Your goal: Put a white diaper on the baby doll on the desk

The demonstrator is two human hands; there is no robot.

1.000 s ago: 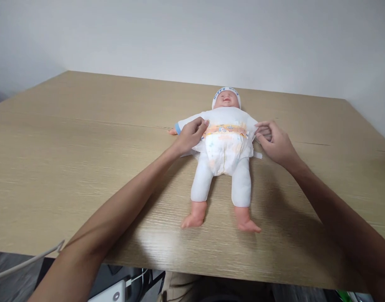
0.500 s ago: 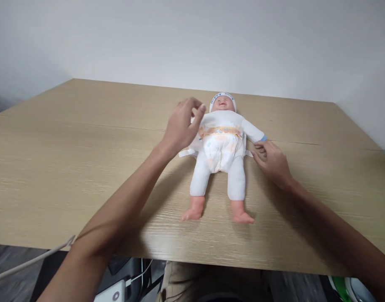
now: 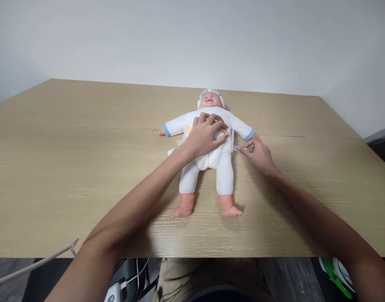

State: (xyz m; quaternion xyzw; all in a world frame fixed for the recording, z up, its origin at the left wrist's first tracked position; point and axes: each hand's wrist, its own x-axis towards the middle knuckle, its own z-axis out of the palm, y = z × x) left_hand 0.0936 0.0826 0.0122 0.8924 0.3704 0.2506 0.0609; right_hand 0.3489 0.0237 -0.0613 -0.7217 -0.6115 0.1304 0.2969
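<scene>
Big light wood-grain table (image 3: 69, 176) fills most of the view, with a thin seam (image 3: 85, 127) running left to right across its far half. Plain white wall (image 3: 179, 37) right behind the far edge. Under the near edge on the left, a pale cable (image 3: 32, 263) cuts in from the side, plus a white gadget (image 3: 112, 294) with a thin white wire (image 3: 138, 272) beside it. Near right corner has something green and white (image 3: 337, 274), half cut off. Dark stuff (image 3: 382, 147) past the table's right side, can't tell what.
</scene>
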